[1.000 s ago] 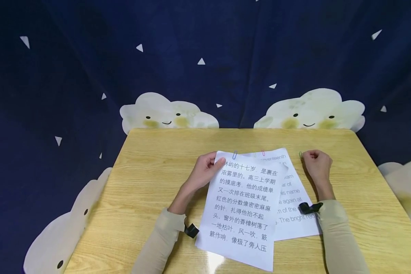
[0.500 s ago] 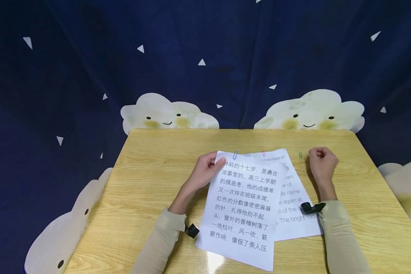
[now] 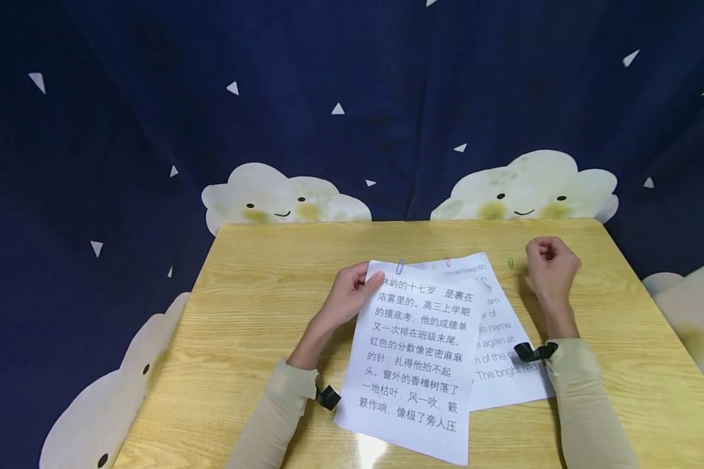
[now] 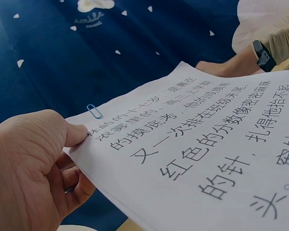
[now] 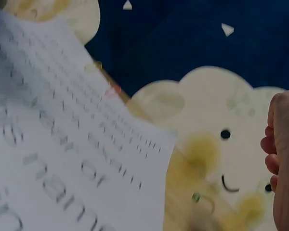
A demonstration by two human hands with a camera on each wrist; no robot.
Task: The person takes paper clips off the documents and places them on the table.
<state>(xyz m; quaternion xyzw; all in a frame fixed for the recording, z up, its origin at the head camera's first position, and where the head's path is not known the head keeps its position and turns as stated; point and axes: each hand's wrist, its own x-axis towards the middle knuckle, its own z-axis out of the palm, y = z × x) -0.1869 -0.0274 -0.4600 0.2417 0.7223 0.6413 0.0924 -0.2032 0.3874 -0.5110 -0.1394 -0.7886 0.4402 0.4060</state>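
My left hand (image 3: 352, 291) pinches the upper left corner of a printed sheet of paper (image 3: 413, 365), thumb on top and fingers beneath. A blue paper clip (image 4: 94, 111) sits on that sheet's top edge, just beyond the thumb. Partly under it lies a second sheet (image 3: 504, 384) with English print. Pink (image 3: 448, 262) and pale (image 3: 433, 265) paper clips show at this sheet's top edge. My right hand (image 3: 553, 270) is curled into a fist, with nothing visible in it. Left of the fist, a green paper clip (image 3: 511, 263) lies on the table.
The wooden table (image 3: 258, 312) runs back to a dark blue curtain (image 3: 305, 78) printed with clouds and white triangles. Each wrist wears a small black camera, the right one (image 3: 535, 352) overlapping the second sheet in the head view.
My right hand has moved away from the green paper clip, to the right and then slightly toward the back; the clip stays on the table. The left hand keeps its pinch on the sheet.
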